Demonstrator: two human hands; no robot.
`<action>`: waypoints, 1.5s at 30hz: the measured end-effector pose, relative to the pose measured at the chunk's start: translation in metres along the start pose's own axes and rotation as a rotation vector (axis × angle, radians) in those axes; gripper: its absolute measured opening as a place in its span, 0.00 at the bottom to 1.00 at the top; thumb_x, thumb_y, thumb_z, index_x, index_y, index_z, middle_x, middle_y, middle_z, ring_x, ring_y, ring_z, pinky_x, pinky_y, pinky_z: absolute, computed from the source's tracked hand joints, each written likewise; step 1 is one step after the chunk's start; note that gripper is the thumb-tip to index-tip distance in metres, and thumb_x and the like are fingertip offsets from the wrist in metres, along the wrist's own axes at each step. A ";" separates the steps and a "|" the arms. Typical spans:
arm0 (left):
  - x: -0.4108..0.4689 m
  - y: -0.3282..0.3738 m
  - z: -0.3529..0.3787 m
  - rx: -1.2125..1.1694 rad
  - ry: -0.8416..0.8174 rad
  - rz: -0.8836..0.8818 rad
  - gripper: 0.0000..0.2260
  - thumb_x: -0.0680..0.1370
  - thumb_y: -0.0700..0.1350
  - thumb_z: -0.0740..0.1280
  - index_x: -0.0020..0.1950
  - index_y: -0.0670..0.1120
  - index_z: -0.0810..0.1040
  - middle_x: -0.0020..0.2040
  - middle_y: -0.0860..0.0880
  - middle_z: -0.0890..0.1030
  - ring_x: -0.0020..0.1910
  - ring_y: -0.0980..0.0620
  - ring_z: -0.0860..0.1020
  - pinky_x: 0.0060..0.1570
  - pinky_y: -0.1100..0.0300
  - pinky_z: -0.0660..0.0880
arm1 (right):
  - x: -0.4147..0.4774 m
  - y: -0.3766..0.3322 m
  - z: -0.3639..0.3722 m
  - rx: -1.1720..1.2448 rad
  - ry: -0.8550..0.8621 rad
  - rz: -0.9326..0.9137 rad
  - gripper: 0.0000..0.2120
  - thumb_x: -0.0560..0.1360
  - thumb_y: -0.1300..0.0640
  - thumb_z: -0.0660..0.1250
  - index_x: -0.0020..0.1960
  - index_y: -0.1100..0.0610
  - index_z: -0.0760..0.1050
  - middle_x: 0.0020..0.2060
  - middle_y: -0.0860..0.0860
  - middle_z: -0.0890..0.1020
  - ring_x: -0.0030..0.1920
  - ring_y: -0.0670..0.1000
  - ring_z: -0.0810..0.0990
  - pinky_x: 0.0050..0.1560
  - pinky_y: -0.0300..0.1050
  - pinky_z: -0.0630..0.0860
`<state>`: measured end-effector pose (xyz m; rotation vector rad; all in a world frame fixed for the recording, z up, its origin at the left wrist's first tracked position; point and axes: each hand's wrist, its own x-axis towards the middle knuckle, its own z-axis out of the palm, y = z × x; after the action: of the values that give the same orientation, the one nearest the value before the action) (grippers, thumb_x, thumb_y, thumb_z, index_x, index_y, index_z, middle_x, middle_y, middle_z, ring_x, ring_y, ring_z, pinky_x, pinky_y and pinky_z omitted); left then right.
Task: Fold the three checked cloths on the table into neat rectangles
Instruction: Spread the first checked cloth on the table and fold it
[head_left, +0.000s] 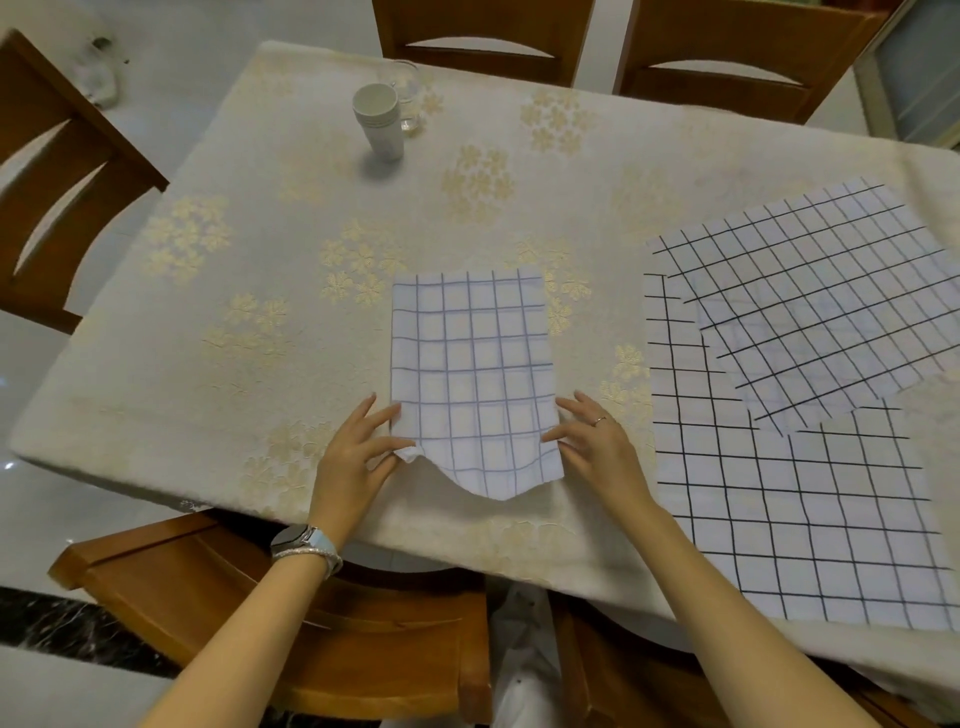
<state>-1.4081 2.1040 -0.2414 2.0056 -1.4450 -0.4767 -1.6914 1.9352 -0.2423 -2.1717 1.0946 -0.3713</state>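
A wooden chair (67, 171) stood at the far left beside a table (234, 291) covered with a cream cloth patterned in pale gold flowers. Toward the far side of the table, a stack of white paper cups (379, 122) stood upright just in front of a clear glass (408, 91). At the near edge, the person's left hand (356, 457), a watch (304, 543) on its wrist, pinched the near-left corner of the folded checked cloth (472, 374) between thumb and fingers, and the corner was bunched and raised off the table. That cloth, white with a thin blue-grey grid, lay in the middle of the table as a narrow upright rectangle; its far part lay flat while its near edge curved upward. The right hand (597, 447), wearing a ring (600, 420), was spread and relaxed along the cloth's right edge, its thumb tip resting on the fabric and its fingers straight beside it. Further right, apart from the folded piece, the other two cloths lay spread out: a large checked cloth (800, 519) with a black grid reached the table's near edge, and a tilted checked cloth (821, 291) lay at an angle across its far corner, overlapping it. Two more wooden chairs (727, 67) stood behind the table.
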 end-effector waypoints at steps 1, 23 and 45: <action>-0.002 -0.001 -0.001 -0.023 -0.001 -0.007 0.09 0.74 0.39 0.73 0.51 0.50 0.85 0.66 0.54 0.78 0.75 0.51 0.66 0.68 0.55 0.66 | -0.002 0.001 -0.002 0.008 0.008 -0.022 0.11 0.73 0.68 0.71 0.47 0.53 0.83 0.65 0.53 0.79 0.72 0.54 0.67 0.67 0.56 0.71; 0.060 0.025 0.005 -0.350 0.039 -0.488 0.12 0.81 0.52 0.63 0.40 0.48 0.72 0.27 0.50 0.68 0.27 0.54 0.65 0.29 0.59 0.65 | 0.061 -0.025 -0.007 0.180 0.100 0.376 0.08 0.81 0.47 0.61 0.48 0.50 0.73 0.34 0.58 0.82 0.36 0.61 0.80 0.31 0.50 0.73; 0.089 0.024 0.018 0.186 0.026 -0.670 0.10 0.82 0.52 0.59 0.55 0.46 0.70 0.37 0.48 0.78 0.31 0.48 0.76 0.28 0.58 0.69 | 0.120 -0.023 0.006 -0.147 0.182 0.497 0.13 0.78 0.43 0.64 0.49 0.53 0.73 0.38 0.47 0.81 0.36 0.50 0.79 0.35 0.45 0.76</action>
<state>-1.4062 2.0106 -0.2332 2.6246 -0.7885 -0.6000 -1.6016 1.8524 -0.2362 -1.9229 1.7571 -0.2683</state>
